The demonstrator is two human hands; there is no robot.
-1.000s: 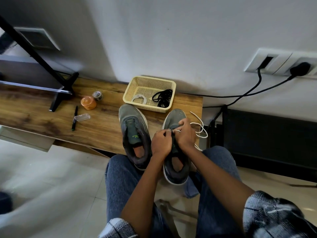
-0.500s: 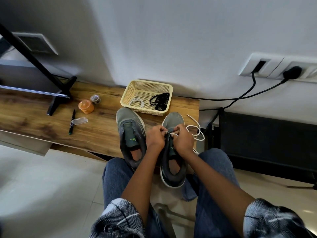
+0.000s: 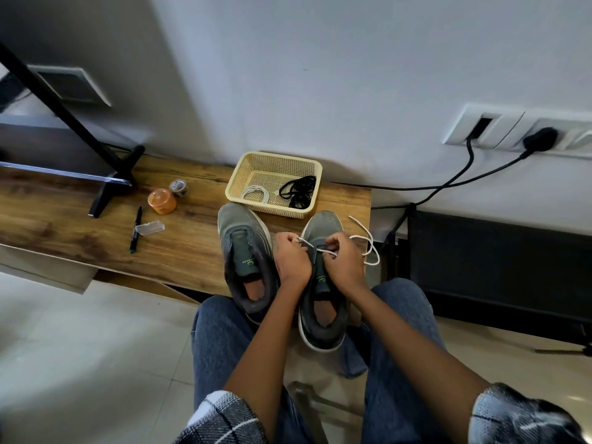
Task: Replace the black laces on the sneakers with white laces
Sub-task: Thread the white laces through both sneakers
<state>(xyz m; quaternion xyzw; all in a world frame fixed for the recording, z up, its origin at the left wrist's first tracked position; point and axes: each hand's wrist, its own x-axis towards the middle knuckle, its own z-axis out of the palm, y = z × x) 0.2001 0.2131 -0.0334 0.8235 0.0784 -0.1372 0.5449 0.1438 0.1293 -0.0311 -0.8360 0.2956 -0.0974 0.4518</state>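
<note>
Both hands work over the front of the right sneaker (image 3: 322,283). The left hand (image 3: 293,261) has its fingers curled and pinches one end of the white lace (image 3: 368,248) near the lowest eyelets, and the right hand (image 3: 344,264) is also curled, pinching the lace where it crosses the tongue. The rest of this lace lies in loose loops just beside the shoe, on the right edge of the wooden bench (image 3: 80,238). The heel of this sneaker hangs over the bench edge, above the person's knees. The left sneaker (image 3: 245,251) stands just beside it and shows no lace at all. Behind both shoes is a yellow basket (image 3: 237,184), which holds a second white lace (image 3: 256,192) and a bundle of black laces (image 3: 298,190). So I judge that the black laces are already out, and the step in hand is the first threading on the right sneaker. The next move probably asks for pulling the two ends even and then guiding one tip into the next eyelet. The eyelets are too small to see clearly.
</note>
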